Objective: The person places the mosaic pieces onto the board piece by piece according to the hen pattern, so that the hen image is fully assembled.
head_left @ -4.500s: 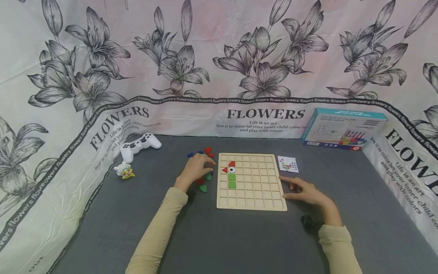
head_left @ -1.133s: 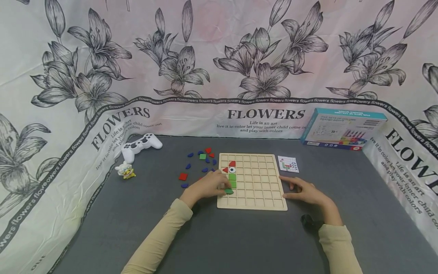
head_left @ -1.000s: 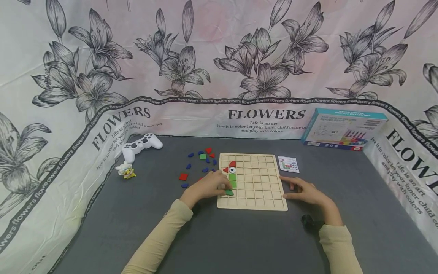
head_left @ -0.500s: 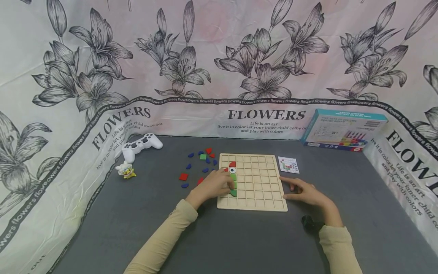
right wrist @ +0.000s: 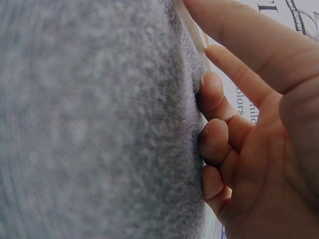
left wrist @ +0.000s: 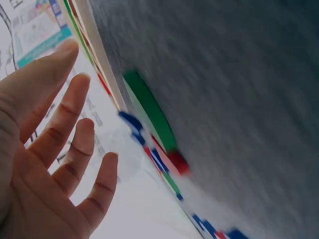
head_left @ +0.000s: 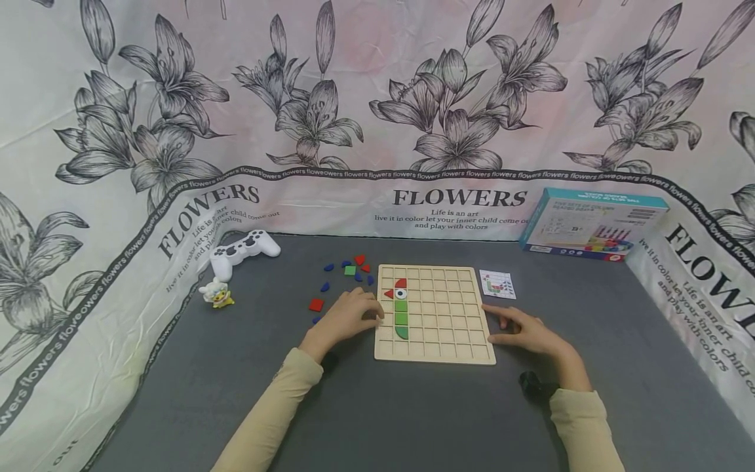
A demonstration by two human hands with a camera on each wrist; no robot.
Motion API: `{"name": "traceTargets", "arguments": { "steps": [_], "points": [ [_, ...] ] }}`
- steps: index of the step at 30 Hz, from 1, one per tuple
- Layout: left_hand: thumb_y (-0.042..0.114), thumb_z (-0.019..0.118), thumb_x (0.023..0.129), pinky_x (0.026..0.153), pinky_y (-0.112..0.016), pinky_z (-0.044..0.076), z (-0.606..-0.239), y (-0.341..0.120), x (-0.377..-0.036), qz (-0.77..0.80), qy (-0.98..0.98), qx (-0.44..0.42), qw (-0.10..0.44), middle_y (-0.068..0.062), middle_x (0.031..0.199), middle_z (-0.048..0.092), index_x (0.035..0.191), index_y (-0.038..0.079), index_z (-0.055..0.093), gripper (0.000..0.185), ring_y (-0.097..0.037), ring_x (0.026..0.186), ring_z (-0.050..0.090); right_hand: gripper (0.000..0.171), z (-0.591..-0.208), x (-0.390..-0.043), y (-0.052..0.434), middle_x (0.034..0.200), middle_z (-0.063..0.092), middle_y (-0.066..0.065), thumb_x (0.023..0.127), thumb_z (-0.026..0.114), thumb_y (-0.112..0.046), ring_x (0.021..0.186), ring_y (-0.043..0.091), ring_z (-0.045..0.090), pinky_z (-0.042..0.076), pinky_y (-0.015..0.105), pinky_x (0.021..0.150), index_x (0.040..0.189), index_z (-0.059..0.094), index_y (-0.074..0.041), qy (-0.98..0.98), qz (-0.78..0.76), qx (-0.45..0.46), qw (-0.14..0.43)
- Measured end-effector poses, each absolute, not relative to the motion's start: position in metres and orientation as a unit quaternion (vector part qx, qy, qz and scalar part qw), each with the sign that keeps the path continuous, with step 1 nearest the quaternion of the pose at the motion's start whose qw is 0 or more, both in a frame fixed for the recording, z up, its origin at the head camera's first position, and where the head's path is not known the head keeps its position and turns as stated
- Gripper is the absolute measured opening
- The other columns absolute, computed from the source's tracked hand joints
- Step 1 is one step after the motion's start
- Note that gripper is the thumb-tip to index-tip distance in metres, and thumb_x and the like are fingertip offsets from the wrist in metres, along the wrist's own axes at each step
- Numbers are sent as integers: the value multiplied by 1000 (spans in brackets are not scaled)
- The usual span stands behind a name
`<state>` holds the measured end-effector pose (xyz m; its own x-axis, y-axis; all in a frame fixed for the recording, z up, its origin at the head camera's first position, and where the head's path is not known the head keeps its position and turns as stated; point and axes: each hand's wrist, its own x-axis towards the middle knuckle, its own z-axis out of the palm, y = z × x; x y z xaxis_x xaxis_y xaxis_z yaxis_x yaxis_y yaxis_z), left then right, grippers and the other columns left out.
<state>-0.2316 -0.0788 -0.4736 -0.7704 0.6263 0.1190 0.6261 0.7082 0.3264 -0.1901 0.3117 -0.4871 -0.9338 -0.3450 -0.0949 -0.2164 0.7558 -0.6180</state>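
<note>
The wooden grid board (head_left: pixel 442 328) lies flat on the table. One column of it holds a red quarter-round piece (head_left: pixel 401 284), a white eye piece (head_left: pixel 400 294), two green squares (head_left: pixel 401 306) and a green quarter-round piece (head_left: pixel 402 333); a red triangle (head_left: pixel 389 294) sits left of the eye. My left hand (head_left: pixel 345 319) hovers at the board's left edge, fingers loosely bent with nothing between them. Beneath it, the left wrist view shows a loose green piece (left wrist: pixel 149 112) on the table. My right hand (head_left: pixel 522 328) rests at the board's right edge, thumb and index fingertip touching it.
Loose blue pieces (head_left: pixel 325 286), a red square (head_left: pixel 316 305) and a green square (head_left: pixel 350 270) lie left of the board. A pattern card (head_left: pixel 498 284) lies at its right. Farther out are a white game controller (head_left: pixel 244 252), a small figurine (head_left: pixel 217 293) and a box (head_left: pixel 592 224).
My left hand brought a green quarter-round piece from the loose pile, set it in the cell below the green squares, let go and drew back left. My right hand stayed put.
</note>
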Motion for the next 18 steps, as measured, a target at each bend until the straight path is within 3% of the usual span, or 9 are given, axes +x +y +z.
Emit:
{"name": "traceTargets", "arguments": {
  "steps": [9,18],
  "points": [
    [28,74,78,79,-39,39,-472,-109,-233,194,933,302,10,8,95,63,94,23,71,17,-14,87,47,67,-488,-190,312,87,42,0,79,72,-38,62,9,35,26,25,55,137,46,-18,932,-313,-149,102],
    [27,73,79,89,-46,37,-470,-127,-238,207,941,265,26,6,100,63,98,22,72,20,-19,98,49,68,-487,-190,312,88,42,1,79,71,-39,63,11,35,27,26,55,138,45,-20,932,-315,-140,108]
  ]
}}
